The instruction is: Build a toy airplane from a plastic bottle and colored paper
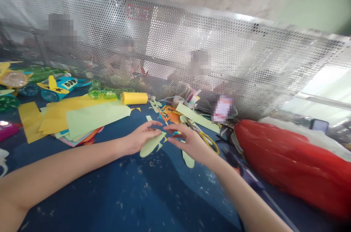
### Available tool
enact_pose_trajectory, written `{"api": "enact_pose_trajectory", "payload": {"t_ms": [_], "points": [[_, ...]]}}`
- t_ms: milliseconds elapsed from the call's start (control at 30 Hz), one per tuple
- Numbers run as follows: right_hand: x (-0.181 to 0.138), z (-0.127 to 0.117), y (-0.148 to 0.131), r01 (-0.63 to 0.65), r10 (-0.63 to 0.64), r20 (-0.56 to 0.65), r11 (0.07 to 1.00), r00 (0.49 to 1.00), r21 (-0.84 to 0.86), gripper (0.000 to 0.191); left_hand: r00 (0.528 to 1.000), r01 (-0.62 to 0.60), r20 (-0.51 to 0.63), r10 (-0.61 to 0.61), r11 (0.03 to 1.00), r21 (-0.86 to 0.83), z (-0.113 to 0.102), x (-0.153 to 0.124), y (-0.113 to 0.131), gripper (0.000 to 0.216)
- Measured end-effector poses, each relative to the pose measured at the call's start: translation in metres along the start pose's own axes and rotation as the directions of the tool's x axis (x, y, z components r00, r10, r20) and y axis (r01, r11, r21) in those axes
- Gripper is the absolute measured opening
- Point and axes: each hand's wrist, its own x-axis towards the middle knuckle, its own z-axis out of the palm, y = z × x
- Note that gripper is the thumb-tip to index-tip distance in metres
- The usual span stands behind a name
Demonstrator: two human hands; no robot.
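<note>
My left hand [141, 136] pinches a pale green paper cut-out [151, 145], shaped like a long leaf, above the dark blue table [131, 191]. My right hand [189, 140] hovers just right of it with fingers curled, its fingertips close to the cut-out's top end; whether they touch it I cannot tell. Another pale green scrap [188, 159] lies on the table under my right wrist. Yellow-handled scissors [206, 137] lie just beyond my right hand.
A stack of yellow, green and pink paper sheets [82, 117] lies at left, with a yellow roll [134, 98], green plastic bottles [102, 92] and a blue-yellow bottle plane [59, 86]. A red plastic bag [285, 159] fills the right. A perforated metal screen [175, 53] stands behind, people beyond it.
</note>
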Motion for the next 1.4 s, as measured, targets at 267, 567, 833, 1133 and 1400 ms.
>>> {"api": "enact_pose_trajectory", "payload": {"t_ms": [267,567,833,1133,1400], "points": [[-0.002,0.006,-0.009,-0.057,0.063,-0.029,0.984,0.998,0.168,0.016,0.993,0.039,0.117,-0.031,0.998,-0.059,0.002,0.000,-0.002,0.024],[0.000,0.012,-0.003,-0.147,0.156,-0.015,0.958,0.988,0.248,0.016,0.998,-0.049,0.044,0.041,0.980,0.194,0.003,-0.002,-0.003,0.029],[0.002,0.007,0.000,-0.292,0.316,0.046,0.798,0.948,0.527,0.033,0.980,-0.170,-0.071,0.187,0.965,0.198,0.005,-0.002,0.001,0.024],[0.001,0.004,-0.008,-0.326,0.344,0.048,0.822,0.938,0.467,0.030,0.972,-0.152,-0.163,0.172,0.980,0.124,0.003,0.001,0.001,0.021],[0.004,0.008,0.001,-0.307,0.350,-0.008,0.832,0.937,0.463,0.027,0.957,-0.192,-0.173,0.235,0.953,0.233,0.003,0.001,0.002,0.019]]}}
